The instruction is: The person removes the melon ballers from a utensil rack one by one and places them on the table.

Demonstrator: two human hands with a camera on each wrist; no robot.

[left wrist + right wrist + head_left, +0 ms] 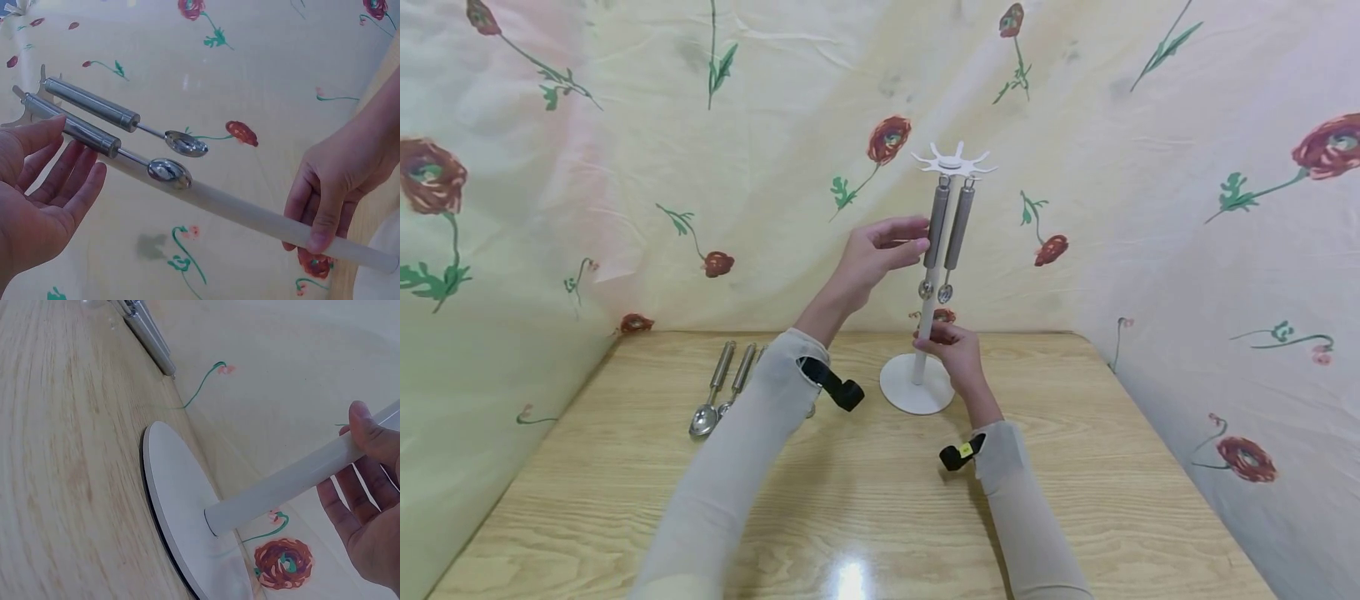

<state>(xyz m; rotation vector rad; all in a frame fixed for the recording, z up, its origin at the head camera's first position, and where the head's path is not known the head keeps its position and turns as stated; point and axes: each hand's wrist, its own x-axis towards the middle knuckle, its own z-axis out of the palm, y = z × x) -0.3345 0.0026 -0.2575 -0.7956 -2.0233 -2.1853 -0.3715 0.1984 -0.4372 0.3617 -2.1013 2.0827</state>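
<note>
A white utensil stand point(927, 313) rises from a round base, with a ring of hooks at its top. Two steel spoons with thick handles hang from it side by side, the left spoon point(936, 225) and the right spoon point(959, 227). Beside the left spoon's handle is my left hand point(867, 260), its fingers loosely extended; in the left wrist view a fingertip point(57, 124) meets that handle without wrapping it. Low on the pole, my right hand point(958, 357) grips the stand between thumb and fingers, above the base point(181, 506).
Several steel utensils lie on the wooden table point(865, 483) at the left, among them a large spoon point(703, 419); my left sleeve point(767, 400) partly covers them. Flower-patterned cloth point(775, 167) hangs behind and along the sides of the table.
</note>
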